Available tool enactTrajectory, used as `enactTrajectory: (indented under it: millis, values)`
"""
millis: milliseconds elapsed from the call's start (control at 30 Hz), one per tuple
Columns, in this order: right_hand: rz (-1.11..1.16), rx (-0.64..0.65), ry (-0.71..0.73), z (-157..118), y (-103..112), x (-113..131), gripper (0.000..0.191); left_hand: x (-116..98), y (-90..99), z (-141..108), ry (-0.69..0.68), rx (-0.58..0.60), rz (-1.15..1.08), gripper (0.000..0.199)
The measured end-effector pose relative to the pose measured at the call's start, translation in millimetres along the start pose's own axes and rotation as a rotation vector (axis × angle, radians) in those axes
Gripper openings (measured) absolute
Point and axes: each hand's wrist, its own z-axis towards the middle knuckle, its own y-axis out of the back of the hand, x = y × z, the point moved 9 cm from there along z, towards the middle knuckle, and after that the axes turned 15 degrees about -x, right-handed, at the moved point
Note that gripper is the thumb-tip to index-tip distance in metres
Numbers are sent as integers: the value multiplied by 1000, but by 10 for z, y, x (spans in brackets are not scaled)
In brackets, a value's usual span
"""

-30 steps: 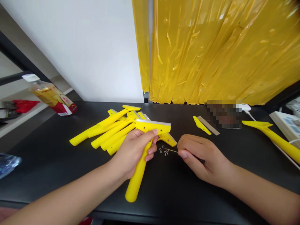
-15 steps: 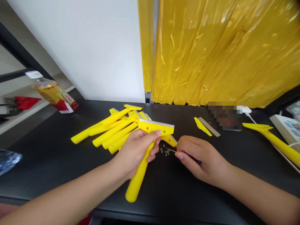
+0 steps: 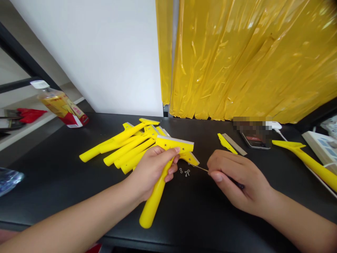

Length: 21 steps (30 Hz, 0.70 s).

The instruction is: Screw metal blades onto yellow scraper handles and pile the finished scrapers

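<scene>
1. The person's left hand [image 3: 154,172] is clamping a yellow plastic scraper [image 3: 155,200] by its handle, with the fingers closed around it. The handle is pointing near, and the scraper's head, edged with a steel blade [image 3: 175,139], is pointing far.
2. The right hand [image 3: 237,182] is pinching a small screwdriver [image 3: 200,168] between thumb and fingers, its thin shaft pointing left toward the held scraper.
3. The shaft's tip is stopping just beside the yellow corner of another scraper head [image 3: 191,159]; I cannot tell whether they are touching.
4. Tiny screws and washers [image 3: 184,172] are lying on the black table [image 3: 210,232] between the hands.
5. A pile of yellow scrapers [image 3: 123,147] is lying just left and far of the left hand.
6. To the right, a yellow scraper head [image 3: 225,143] and a loose steel blade [image 3: 234,144] are lying side by side, near a partly blurred phone [image 3: 255,140].
7. Another yellow scraper [image 3: 308,158] is lying at the right edge, beside a power strip [image 3: 317,147].
8. Yellow plastic sheeting [image 3: 237,59] is hanging along the table's far side.
</scene>
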Motion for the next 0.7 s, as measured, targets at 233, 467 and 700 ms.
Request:
enactTrajectory:
  millis: [233,467,700]
  values:
    - [68,-179,-74,9,271,-18,19,85,-23,-8,66,47,-20,27]
    - [241,-338,-189,-131,381,-126,28,146,-94,-103,161,83,-17,31]
    - [249,-349,-234,-133,361,-172,32,213,-130,-130,193,134,-29,25]
